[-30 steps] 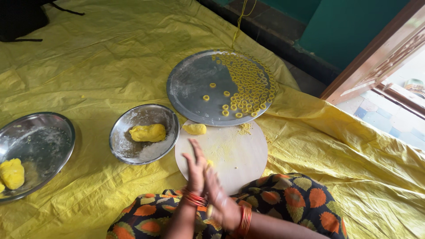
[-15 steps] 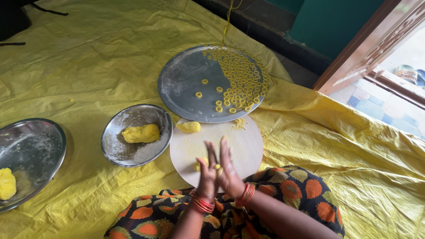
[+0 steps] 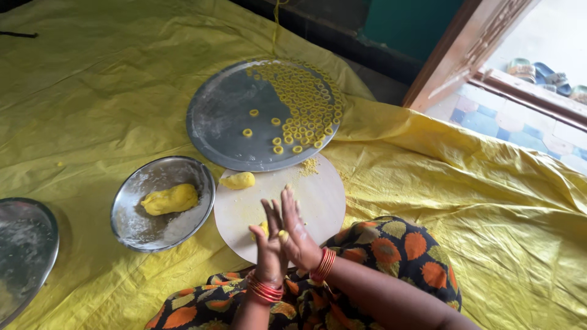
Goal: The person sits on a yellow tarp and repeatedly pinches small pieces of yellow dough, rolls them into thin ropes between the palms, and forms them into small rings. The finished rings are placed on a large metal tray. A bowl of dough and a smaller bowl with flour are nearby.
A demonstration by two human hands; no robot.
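Head view looks down on a yellow plastic sheet [image 3: 92, 91] spread over the floor. At the far left edge lies part of a steel plate [image 3: 24, 256], dusted with flour. Right of it sits a smaller steel bowl [image 3: 143, 229] holding a lump of yellow dough [image 3: 170, 199]. Next comes a round pale rolling board [image 3: 321, 195], with a small piece of dough [image 3: 238, 180] lying at its far left rim and some yellow crumbs [image 3: 309, 166] near its far edge. Beyond the board rests a large steel tray [image 3: 226, 116], its right half covered with many small yellow dough rings [image 3: 302, 104]; a few rings lie apart toward the tray's middle.

Over the near part of the board the person's forearms rise from the bottom of the frame, both wrists wearing red bangles. The left hand [image 3: 269, 247] and the right hand [image 3: 298, 232] stand upright, palms pressed flat together, fingers straight and pointing away. A small bit of yellow dough [image 3: 264, 228] is squeezed between the palms, showing at their left edge. The person's lap, in orange-patterned cloth [image 3: 391, 250], lies just near of the board.
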